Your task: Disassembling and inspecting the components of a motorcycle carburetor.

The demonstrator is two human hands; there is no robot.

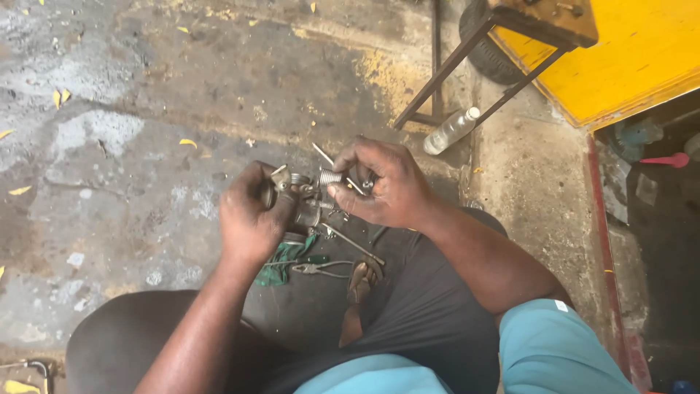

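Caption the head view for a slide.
Seated person's left hand and right hand grip a small metal part above pliers on the concrete floor.

Dull grey metal part [306,201], rough stained concrete floor [146,109], clear plastic bottle [450,131]

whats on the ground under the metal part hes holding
Below the metal part lie a green cloth, pliers and a thin metal rod on the concrete floor. The left hand covers part of the cloth.
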